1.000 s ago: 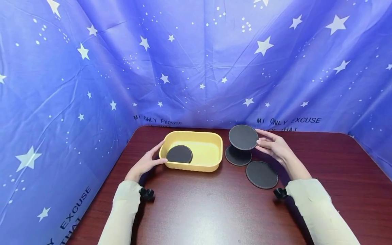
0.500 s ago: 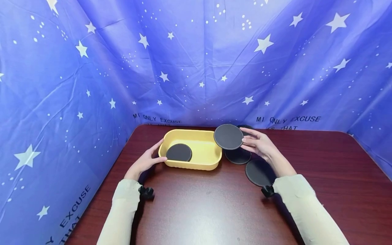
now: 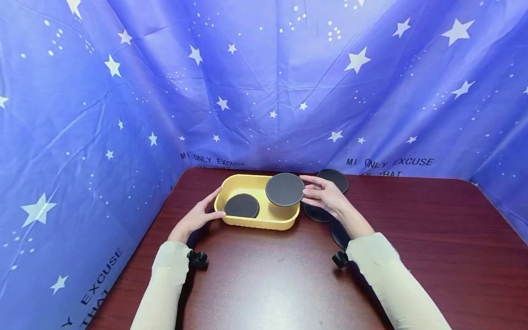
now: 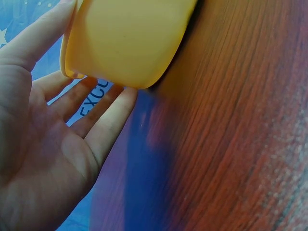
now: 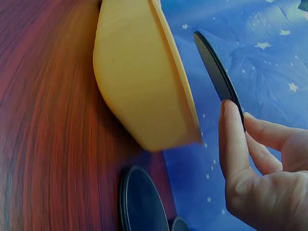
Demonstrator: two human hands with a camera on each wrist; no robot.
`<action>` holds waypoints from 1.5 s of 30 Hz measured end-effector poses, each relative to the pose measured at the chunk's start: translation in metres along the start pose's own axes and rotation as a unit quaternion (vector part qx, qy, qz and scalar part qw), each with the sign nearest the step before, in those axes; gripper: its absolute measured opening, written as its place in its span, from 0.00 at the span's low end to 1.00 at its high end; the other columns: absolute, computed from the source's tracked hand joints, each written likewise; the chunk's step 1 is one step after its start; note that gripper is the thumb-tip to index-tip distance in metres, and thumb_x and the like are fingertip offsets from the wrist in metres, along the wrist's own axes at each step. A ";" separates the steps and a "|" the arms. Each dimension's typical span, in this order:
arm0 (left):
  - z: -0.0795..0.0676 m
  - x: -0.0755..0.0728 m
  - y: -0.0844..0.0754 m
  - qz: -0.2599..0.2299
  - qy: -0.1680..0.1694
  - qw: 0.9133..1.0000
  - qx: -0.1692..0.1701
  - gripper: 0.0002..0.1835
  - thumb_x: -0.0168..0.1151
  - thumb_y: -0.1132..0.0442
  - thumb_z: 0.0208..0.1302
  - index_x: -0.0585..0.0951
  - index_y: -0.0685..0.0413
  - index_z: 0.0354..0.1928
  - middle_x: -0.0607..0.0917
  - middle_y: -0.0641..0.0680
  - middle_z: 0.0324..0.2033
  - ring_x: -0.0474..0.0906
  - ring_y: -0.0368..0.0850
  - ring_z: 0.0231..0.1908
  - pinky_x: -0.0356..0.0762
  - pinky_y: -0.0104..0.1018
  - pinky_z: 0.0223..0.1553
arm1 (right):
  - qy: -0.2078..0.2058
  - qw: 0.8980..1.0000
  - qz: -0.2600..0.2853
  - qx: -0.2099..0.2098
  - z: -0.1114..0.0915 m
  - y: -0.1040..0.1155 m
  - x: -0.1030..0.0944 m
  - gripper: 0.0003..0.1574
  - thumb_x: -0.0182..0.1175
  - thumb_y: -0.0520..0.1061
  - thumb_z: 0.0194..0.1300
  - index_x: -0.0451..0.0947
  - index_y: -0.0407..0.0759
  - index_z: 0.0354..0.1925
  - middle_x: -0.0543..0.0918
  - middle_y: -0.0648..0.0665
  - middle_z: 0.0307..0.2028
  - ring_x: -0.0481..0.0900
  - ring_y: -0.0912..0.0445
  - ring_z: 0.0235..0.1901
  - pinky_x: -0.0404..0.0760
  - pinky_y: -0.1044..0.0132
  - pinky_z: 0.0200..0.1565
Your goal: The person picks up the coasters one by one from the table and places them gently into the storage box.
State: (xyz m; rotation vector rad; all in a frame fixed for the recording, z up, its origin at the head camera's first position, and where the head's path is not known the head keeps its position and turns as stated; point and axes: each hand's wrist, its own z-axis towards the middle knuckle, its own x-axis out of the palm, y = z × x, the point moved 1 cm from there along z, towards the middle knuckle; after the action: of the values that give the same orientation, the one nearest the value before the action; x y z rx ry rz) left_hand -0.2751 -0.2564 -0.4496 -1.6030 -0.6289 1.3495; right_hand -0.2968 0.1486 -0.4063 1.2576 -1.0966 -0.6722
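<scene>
My right hand [image 3: 323,197] pinches a round black coaster [image 3: 284,189] by its right edge. It is held above the right part of the yellow plastic box [image 3: 257,224]. In the right wrist view the pinched coaster [image 5: 219,72] shows edge-on, tilted, with the fingers [image 5: 236,137] on one side and the thumb on the other. Another black coaster [image 3: 241,206] lies inside the box at the left. My left hand [image 3: 195,220] grips the box's left end. In the left wrist view its fingertips touch the box's end wall [image 4: 125,43], and the thumb lies along the rim.
More black coasters lie right of the box on the reddish-brown table [image 3: 247,284]: a back one [image 3: 336,179], a middle one [image 3: 316,213] and a front one [image 3: 340,234], partly hidden by the right hand and arm. A blue star-patterned curtain [image 3: 255,82] stands behind.
The right hand has carried its coaster leftward from over the coasters on the table to over the box, uncovering the back coaster. The left hand and the box have stayed put.
</scene>
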 end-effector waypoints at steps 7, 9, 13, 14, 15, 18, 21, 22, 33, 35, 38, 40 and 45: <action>-0.002 0.002 0.002 -0.002 -0.001 1.000 -0.001 0.46 0.67 0.61 0.65 0.52 0.45 0.80 0.53 0.56 0.79 0.43 0.58 0.79 0.43 0.60 0.77 | -0.013 1.000 -0.020 0.017 0.011 -0.002 0.023 0.36 0.53 0.27 0.69 0.58 0.31 0.73 0.80 0.53 0.33 0.85 0.64 0.36 0.87 0.66 0.46; -0.003 0.001 0.001 -0.002 -0.004 1.000 -0.002 0.46 0.67 0.61 0.65 0.52 0.45 0.79 0.54 0.56 0.79 0.44 0.57 0.79 0.44 0.60 0.77 | -0.011 0.999 -0.025 0.022 0.014 -0.001 0.030 0.37 0.52 0.27 0.70 0.56 0.31 0.74 0.80 0.53 0.33 0.85 0.64 0.36 0.86 0.66 0.47; -0.003 0.001 -0.001 0.000 -0.004 1.000 -0.005 0.46 0.68 0.59 0.65 0.53 0.43 0.79 0.54 0.55 0.79 0.43 0.57 0.79 0.43 0.60 0.77 | -0.007 0.999 -0.023 0.024 0.019 0.000 0.042 0.37 0.52 0.27 0.70 0.56 0.32 0.74 0.81 0.52 0.35 0.85 0.63 0.37 0.86 0.67 0.47; -0.003 0.001 -0.001 0.001 -0.004 1.000 -0.007 0.46 0.68 0.58 0.65 0.53 0.42 0.79 0.54 0.54 0.79 0.43 0.56 0.79 0.43 0.60 0.77 | -0.007 0.999 -0.021 0.025 0.020 0.000 0.044 0.37 0.51 0.27 0.70 0.56 0.32 0.74 0.81 0.52 0.35 0.85 0.63 0.37 0.86 0.66 0.48; -0.002 0.001 -0.002 0.003 -0.003 1.000 -0.006 0.46 0.68 0.58 0.65 0.53 0.41 0.79 0.54 0.55 0.79 0.43 0.57 0.79 0.43 0.60 0.77 | -0.010 0.999 -0.020 0.026 0.021 0.001 0.046 0.36 0.51 0.27 0.71 0.57 0.32 0.74 0.80 0.51 0.35 0.85 0.63 0.37 0.86 0.66 0.48; -0.002 0.000 -0.001 0.004 0.000 1.000 -0.003 0.46 0.67 0.58 0.65 0.52 0.42 0.79 0.54 0.55 0.79 0.44 0.58 0.79 0.43 0.61 0.77 | -0.016 0.999 -0.023 0.030 0.024 0.000 0.052 0.36 0.51 0.27 0.70 0.58 0.34 0.74 0.79 0.51 0.35 0.84 0.62 0.37 0.85 0.62 0.51; -0.002 0.000 -0.001 0.002 -0.002 1.000 -0.001 0.46 0.67 0.60 0.65 0.52 0.43 0.79 0.54 0.55 0.79 0.44 0.57 0.79 0.44 0.60 0.77 | -0.021 0.999 -0.033 0.035 0.026 -0.001 0.058 0.35 0.52 0.27 0.70 0.60 0.35 0.73 0.77 0.51 0.35 0.83 0.62 0.36 0.83 0.58 0.54; -0.002 -0.001 -0.002 0.003 -0.003 1.000 0.002 0.46 0.67 0.60 0.65 0.52 0.44 0.79 0.54 0.56 0.79 0.44 0.58 0.79 0.44 0.60 0.77 | -0.021 0.998 -0.035 0.036 0.026 -0.002 0.060 0.35 0.53 0.27 0.69 0.61 0.35 0.72 0.77 0.51 0.35 0.83 0.62 0.36 0.83 0.58 0.55; -0.001 0.000 -0.003 -0.005 0.004 1.000 0.013 0.46 0.67 0.60 0.65 0.52 0.47 0.79 0.54 0.57 0.79 0.44 0.59 0.79 0.43 0.60 0.77 | -0.025 0.998 -0.021 0.046 0.035 -0.017 0.076 0.36 0.53 0.25 0.68 0.60 0.34 0.72 0.78 0.49 0.35 0.84 0.61 0.32 0.85 0.59 0.52; -0.001 0.000 -0.002 -0.006 0.002 1.000 0.015 0.46 0.67 0.60 0.65 0.53 0.47 0.79 0.54 0.57 0.79 0.44 0.58 0.79 0.43 0.59 0.77 | -0.025 0.998 -0.023 0.050 0.036 -0.019 0.080 0.36 0.53 0.25 0.68 0.60 0.34 0.72 0.78 0.48 0.35 0.83 0.61 0.32 0.83 0.55 0.55; -0.001 0.000 -0.001 0.000 -0.002 1.000 0.008 0.46 0.67 0.60 0.65 0.53 0.46 0.79 0.54 0.56 0.79 0.44 0.57 0.79 0.42 0.59 0.77 | -0.028 0.997 -0.023 0.063 0.039 -0.023 0.087 0.36 0.52 0.24 0.68 0.60 0.34 0.72 0.76 0.47 0.36 0.82 0.60 0.33 0.83 0.54 0.55; -0.001 0.000 0.000 0.005 -0.004 1.000 0.005 0.46 0.68 0.59 0.65 0.53 0.46 0.79 0.55 0.56 0.79 0.44 0.58 0.79 0.42 0.60 0.77 | -0.027 0.997 -0.022 0.070 0.042 -0.028 0.091 0.36 0.52 0.24 0.68 0.60 0.34 0.72 0.76 0.47 0.36 0.83 0.60 0.33 0.86 0.58 0.51; -0.001 0.000 -0.001 0.012 -0.003 1.000 0.012 0.45 0.67 0.60 0.65 0.54 0.47 0.79 0.55 0.58 0.78 0.43 0.59 0.79 0.42 0.62 0.77 | -0.029 0.995 -0.038 0.092 0.051 -0.040 0.100 0.36 0.52 0.24 0.67 0.62 0.34 0.71 0.75 0.44 0.38 0.82 0.58 0.33 0.87 0.61 0.47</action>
State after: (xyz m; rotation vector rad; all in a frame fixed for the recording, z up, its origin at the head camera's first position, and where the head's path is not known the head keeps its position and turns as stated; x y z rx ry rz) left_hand -0.2739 -0.2568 -0.4489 -1.5921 -0.5955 1.3752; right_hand -0.2994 0.0305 -0.4196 1.4503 -1.1847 -0.6797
